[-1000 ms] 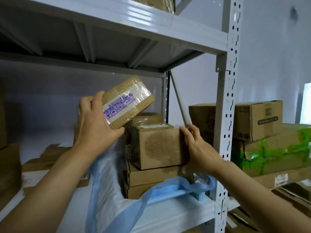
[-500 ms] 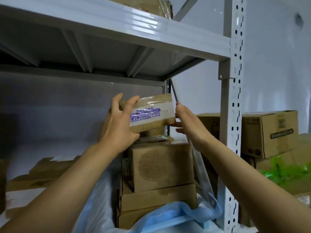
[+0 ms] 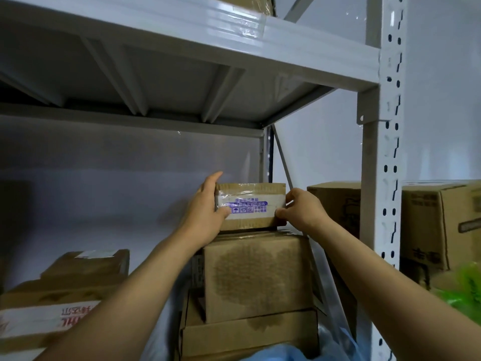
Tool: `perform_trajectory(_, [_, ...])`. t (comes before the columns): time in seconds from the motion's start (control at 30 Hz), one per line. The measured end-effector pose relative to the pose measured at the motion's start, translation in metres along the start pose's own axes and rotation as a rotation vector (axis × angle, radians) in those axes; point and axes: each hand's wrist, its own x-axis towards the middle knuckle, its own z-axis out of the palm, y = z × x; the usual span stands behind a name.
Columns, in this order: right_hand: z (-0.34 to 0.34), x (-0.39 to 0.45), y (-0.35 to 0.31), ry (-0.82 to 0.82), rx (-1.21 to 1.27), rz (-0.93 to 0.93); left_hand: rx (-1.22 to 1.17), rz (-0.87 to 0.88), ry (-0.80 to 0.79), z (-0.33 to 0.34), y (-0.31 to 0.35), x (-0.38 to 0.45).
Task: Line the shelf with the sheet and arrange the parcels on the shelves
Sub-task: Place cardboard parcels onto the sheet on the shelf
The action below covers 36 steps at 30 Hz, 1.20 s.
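A small cardboard parcel (image 3: pixel 251 205) with a white tape band and purple print sits level on top of a stack of brown boxes (image 3: pixel 256 277) at the shelf's right end. My left hand (image 3: pixel 207 212) grips its left end, thumb on the front. At the parcel's right end my right hand (image 3: pixel 303 211) pinches the lower corner. Crumpled pale blue sheet (image 3: pixel 276 354) shows at the bottom, in front of the stack.
The grey shelf above (image 3: pixel 182 35) hangs close over the stack. A perforated steel upright (image 3: pixel 385 178) stands to the right. Beyond it are more cartons (image 3: pixel 440 225) and a green-wrapped parcel (image 3: pixel 466 290). Flat parcels (image 3: pixel 65 295) lie on the shelf at the left.
The small parcel went from tilted in my left hand to level and onto the top of the stack. My right hand left the box below and took the parcel's right end.
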Motion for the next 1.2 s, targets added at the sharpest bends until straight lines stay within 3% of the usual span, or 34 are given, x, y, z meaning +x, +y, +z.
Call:
perform_trajectory(0.13, [0.001,-0.005,-0.001,0.008,-0.006,0.022,-0.077,-0.096,0.047,-0.004,-0.005,-0.004])
perform_trajectory(0.23, [0.001,-0.02,-0.025,0.289,0.044,-0.095,-0.146,-0.154,0.12,-0.021,-0.013,-0.022])
perform_trajectory(0.3, [0.007,-0.04,-0.054,0.366,0.14,-0.24,-0.129,-0.203,0.191,-0.035,-0.028,-0.039])
perform_trajectory(0.47, [0.068,-0.089,-0.124,0.109,0.253,-0.465,0.041,-0.451,0.459,-0.094,-0.089,-0.085])
perform_trajectory(0.53, [0.105,-0.097,-0.139,-0.013,0.226,-0.499,0.157,-0.558,0.492,-0.12,-0.108,-0.098])
perform_trajectory(0.6, [0.145,-0.098,-0.147,-0.136,0.157,-0.469,0.291,-0.61,0.451,-0.142,-0.121,-0.107])
perform_trajectory(0.73, [0.211,-0.086,-0.144,-0.355,0.078,-0.235,0.576,-0.608,0.153,-0.16,-0.139,-0.115])
perform_trajectory(0.87, [0.255,-0.073,-0.137,-0.514,-0.067,-0.141,0.737,-0.573,-0.061,-0.16,-0.165,-0.11])
perform_trajectory(1.03, [0.29,-0.052,-0.138,-0.451,0.043,-0.063,1.023,-0.506,-0.293,-0.155,-0.181,-0.11])
perform_trajectory(1.2, [0.307,-0.014,-0.146,-0.484,-0.049,-0.174,1.141,-0.411,-0.29,-0.163,-0.17,-0.112])
